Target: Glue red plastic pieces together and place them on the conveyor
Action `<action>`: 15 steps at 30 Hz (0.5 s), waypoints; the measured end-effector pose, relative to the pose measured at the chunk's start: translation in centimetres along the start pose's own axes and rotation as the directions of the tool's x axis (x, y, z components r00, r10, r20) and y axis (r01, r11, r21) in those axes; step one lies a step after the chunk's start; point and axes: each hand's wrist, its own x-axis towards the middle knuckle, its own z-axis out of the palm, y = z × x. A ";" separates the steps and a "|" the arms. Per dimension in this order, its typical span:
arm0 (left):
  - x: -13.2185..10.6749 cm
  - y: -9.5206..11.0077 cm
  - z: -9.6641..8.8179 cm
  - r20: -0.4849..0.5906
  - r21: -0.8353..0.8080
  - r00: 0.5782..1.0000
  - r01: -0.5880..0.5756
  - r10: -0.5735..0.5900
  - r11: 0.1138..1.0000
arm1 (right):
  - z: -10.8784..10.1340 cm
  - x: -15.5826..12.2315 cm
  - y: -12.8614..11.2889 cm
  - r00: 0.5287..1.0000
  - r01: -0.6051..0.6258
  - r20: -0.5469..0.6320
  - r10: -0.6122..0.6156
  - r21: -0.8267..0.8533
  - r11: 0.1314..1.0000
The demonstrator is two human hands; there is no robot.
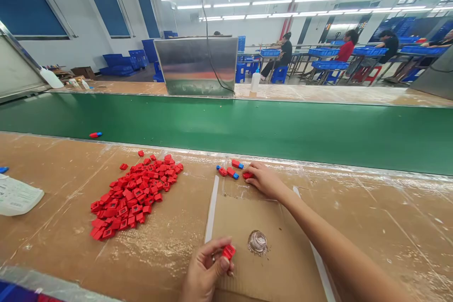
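Note:
My left hand (207, 269), with a ring on one finger, pinches a small red plastic block (228, 252) between thumb and fingers at the lower edge of a cardboard sheet (244, 240). My right hand (265, 180) reaches across the sheet's far edge, its fingertips over another red block (247, 175). Beside those fingers lie several red blocks fitted with blue pieces (237, 164). A round, clear, glassy blob (257, 241) sits on the cardboard between my hands. To the left, a loose pile of red square blocks (134, 196) covers the brown work surface (63, 188).
A green conveyor belt (226, 122) runs behind the bench, carrying one red-and-blue part (95, 135). Beyond it stand a steel box (196, 66) and a white bottle (255, 82). Printed paper (17, 196) lies at left. Seated workers and blue crates fill the far side.

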 end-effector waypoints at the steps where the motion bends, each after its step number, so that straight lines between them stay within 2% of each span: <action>1: -0.3 0.1 0.3 -0.003 -0.042 1.000 0.024 -0.024 0.999 | -0.1 0.1 0.2 1.000 -0.017 0.006 0.017 0.002 1.000; 4: -1.1 0.4 0.9 0.019 -0.089 0.996 0.094 -0.093 0.992 | -0.5 -0.4 0.5 0.995 -0.095 -0.005 0.095 0.026 0.995; 7: -1.5 0.2 0.8 0.053 -0.055 0.991 0.124 -0.121 0.991 | -1.7 -2.7 0.1 0.981 -0.186 -0.033 0.191 0.101 0.977; 11: -1.7 -0.6 0.3 0.073 0.013 0.993 0.088 -0.089 0.996 | -4.3 -8.5 -1.6 0.961 -0.261 -0.025 0.277 0.263 0.929; 15: -2.0 -0.8 0.3 0.085 0.047 0.996 0.024 -0.028 0.999 | -5.5 -14.3 -4.6 0.939 -0.317 0.045 0.340 0.490 0.812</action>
